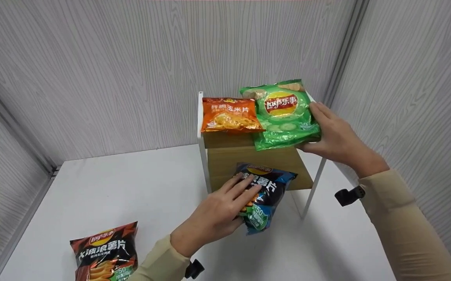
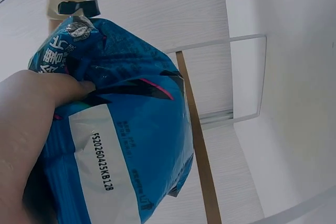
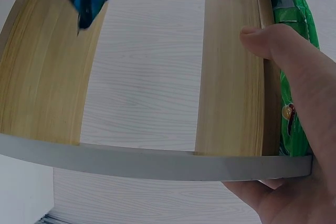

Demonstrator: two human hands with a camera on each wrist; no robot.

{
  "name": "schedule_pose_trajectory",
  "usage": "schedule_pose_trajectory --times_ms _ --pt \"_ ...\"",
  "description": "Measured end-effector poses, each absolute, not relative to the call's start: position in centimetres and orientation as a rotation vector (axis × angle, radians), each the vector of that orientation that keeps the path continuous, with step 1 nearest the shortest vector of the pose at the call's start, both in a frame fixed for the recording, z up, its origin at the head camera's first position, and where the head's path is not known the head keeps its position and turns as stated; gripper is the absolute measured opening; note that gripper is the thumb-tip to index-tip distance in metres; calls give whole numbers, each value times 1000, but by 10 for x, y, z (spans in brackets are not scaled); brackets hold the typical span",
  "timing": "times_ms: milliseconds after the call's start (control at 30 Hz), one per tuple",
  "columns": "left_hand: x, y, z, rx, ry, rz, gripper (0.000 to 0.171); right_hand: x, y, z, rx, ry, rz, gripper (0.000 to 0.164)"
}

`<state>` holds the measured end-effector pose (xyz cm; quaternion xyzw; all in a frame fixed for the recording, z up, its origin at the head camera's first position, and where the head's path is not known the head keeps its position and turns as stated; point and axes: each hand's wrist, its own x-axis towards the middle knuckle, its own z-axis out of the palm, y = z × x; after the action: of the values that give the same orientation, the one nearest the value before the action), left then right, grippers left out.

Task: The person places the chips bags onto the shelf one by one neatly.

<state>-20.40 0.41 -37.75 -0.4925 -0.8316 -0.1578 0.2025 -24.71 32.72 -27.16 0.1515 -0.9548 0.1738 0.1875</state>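
My left hand [image 1: 212,214] grips a blue-and-black bag of potato chips [image 1: 268,195] in front of the lower wooden board [image 1: 221,168] of a small rack. In the left wrist view, the thumb [image 2: 65,87] presses into the blue back of that bag. With my right hand [image 1: 340,138] I hold the upper right side of the rack. The right wrist view has its thumb [image 3: 273,40] at the top board's underside, beside the grey frame [image 3: 157,163]. A green chip bag [image 1: 284,125] leans on the top level, right by those fingers. Left of it lies an orange corn chip bag [image 1: 231,117].
A red-and-black chip bag [image 1: 104,253] lies on the white tabletop [image 1: 147,187] at the front left. Grey wood-grain panels [image 1: 132,78] close off the back and both sides. The rack's thin white left post [image 1: 203,160] rises beside the orange bag.
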Motion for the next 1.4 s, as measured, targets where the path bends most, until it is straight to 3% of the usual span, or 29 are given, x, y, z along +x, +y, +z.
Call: schedule_pose_trajectory --times_ms 467,1400 --pt "-221 51 -380 -1244 -2323 -286 69 -243 328 -270 410 -2695 494 106" --pt "-249 129 -386 -911 -2537 73 90 -246 327 -270 424 -2679 484 106"
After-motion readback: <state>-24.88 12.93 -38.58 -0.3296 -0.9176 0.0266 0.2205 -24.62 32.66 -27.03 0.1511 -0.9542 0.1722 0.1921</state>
